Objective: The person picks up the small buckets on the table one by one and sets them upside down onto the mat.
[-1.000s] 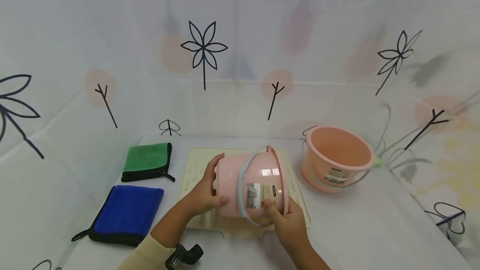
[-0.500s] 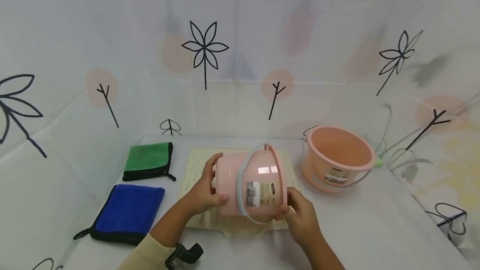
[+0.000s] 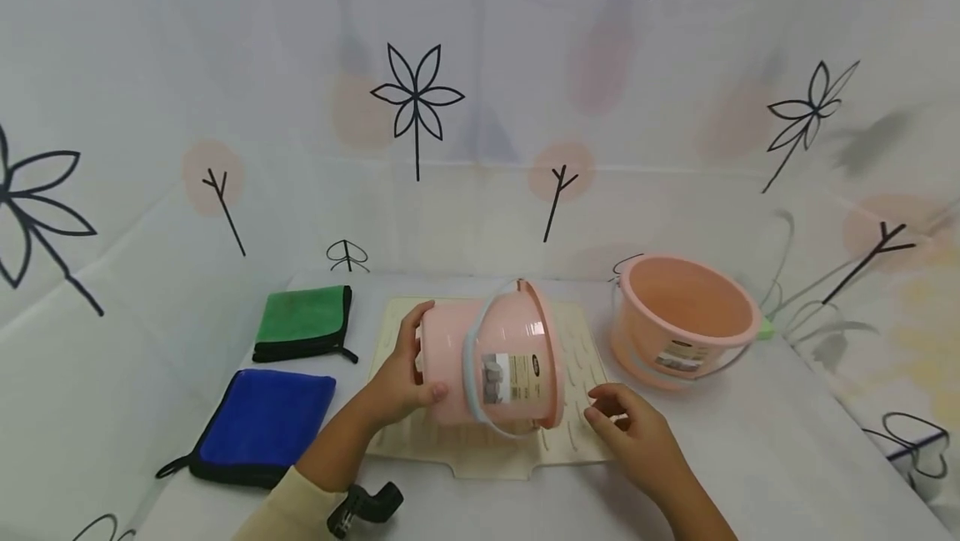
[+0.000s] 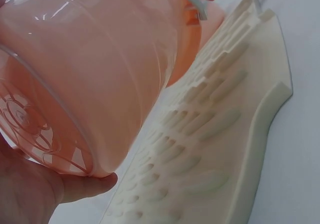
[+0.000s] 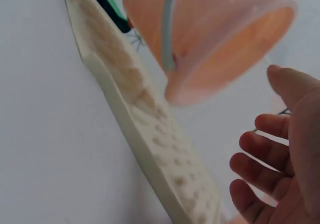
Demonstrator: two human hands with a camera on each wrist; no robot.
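soft, even light | white glare on held bucket | faint shadows | wrist views dimmer, right blurry

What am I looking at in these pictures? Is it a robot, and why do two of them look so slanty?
No robot here, just a person's two bare hands. The wide picture comes from a camera on the person's head, looking down. The slanty ones come from a camera on each wrist.

The left hand holds a pink bucket near its bottom, tipped sideways over a bumpy cream tray. The right hand is near the rim, not touching it.

On the white surface, a second bucket stands upright, and a green cloth and blue cloth lie opposite.
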